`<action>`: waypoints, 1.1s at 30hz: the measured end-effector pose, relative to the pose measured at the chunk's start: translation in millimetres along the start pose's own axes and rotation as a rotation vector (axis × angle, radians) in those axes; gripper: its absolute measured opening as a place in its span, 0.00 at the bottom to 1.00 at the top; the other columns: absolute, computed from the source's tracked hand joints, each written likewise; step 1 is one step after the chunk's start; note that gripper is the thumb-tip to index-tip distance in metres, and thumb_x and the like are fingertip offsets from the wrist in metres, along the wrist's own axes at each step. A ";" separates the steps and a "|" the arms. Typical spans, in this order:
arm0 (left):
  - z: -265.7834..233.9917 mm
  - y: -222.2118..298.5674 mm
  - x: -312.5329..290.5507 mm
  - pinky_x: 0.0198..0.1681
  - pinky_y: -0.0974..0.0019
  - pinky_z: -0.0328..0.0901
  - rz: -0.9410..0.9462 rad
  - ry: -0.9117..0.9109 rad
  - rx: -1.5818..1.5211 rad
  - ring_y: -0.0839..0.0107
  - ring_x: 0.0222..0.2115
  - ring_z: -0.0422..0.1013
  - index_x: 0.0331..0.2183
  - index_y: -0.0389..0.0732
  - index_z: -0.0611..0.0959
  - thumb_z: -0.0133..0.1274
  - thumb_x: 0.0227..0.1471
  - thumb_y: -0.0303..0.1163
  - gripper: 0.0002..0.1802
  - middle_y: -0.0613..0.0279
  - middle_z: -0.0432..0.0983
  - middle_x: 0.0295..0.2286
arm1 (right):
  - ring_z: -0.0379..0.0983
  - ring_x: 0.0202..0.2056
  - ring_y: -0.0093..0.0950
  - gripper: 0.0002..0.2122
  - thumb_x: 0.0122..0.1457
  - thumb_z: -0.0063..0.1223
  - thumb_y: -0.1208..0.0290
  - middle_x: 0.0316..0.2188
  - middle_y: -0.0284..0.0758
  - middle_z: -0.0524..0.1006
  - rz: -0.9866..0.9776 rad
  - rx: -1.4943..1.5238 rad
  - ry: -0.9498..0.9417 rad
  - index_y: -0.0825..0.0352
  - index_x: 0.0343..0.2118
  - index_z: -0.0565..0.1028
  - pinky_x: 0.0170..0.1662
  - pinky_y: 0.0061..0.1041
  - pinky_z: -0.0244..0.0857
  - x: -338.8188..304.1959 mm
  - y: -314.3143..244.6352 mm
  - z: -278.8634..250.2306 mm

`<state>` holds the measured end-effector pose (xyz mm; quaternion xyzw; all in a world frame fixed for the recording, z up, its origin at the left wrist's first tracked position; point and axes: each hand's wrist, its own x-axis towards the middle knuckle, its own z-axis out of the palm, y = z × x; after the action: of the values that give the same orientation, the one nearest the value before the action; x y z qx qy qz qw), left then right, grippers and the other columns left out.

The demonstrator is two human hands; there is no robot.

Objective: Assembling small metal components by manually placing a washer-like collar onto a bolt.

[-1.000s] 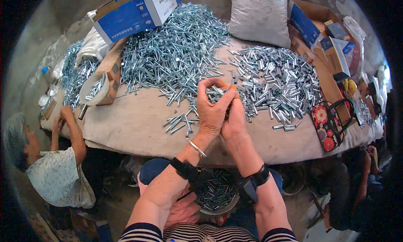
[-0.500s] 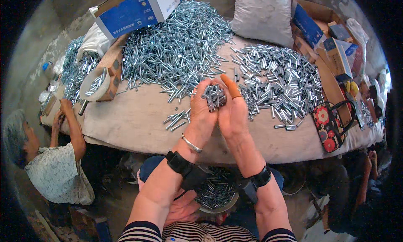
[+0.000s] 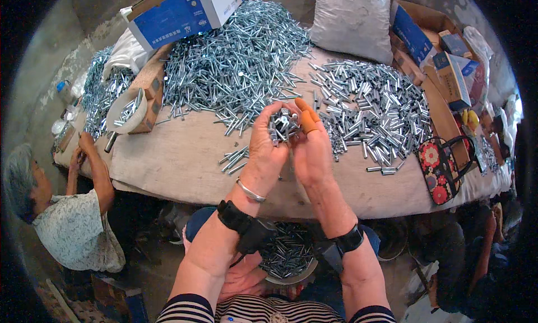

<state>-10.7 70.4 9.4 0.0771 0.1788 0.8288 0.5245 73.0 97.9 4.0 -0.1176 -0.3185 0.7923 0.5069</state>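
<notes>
Two hands cup a bundle of metal sleeves above a worktable heaped with hardware

The cloth-covered table point(image 3: 168, 160) carries two great heaps, long zinc-plated bolts point(image 3: 235, 59) at the far left and shorter metal sleeves point(image 3: 381, 110) at the right; a blue-and-white carton point(image 3: 179, 12) and a grey sack point(image 3: 352, 20) stand at the far edge, a flowered bag point(image 3: 437, 172) at the right edge; a co-worker point(image 3: 67, 222) sits at the left end; a basin of parts point(image 3: 288, 258) rests in the person's lap; the left hand point(image 3: 268, 152) and right hand point(image 3: 311, 149), one fingertip capped in orange, are closed together round a small bundle of sleeves point(image 3: 283, 124) held upright above the table's middle; the step in hand looks like squaring up a gathered handful; the next move likely calls for an even squeeze, lest pieces slip.
</notes>
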 end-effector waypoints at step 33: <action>-3.4 -1.7 -1.6 0.40 0.71 0.67 0.166 0.012 0.169 0.73 0.32 0.71 0.38 0.43 0.74 0.57 0.46 0.26 0.15 0.64 0.74 0.30 | 0.59 0.56 0.28 0.22 0.60 0.40 0.78 0.55 0.42 0.64 -0.216 -0.647 -0.084 0.73 0.59 0.59 0.58 0.25 0.54 -26.7 6.5 18.9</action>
<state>-9.7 68.9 5.8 0.1302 0.2441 0.8518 0.4448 70.9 65.3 10.8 -0.2049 -0.5847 0.5960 0.5108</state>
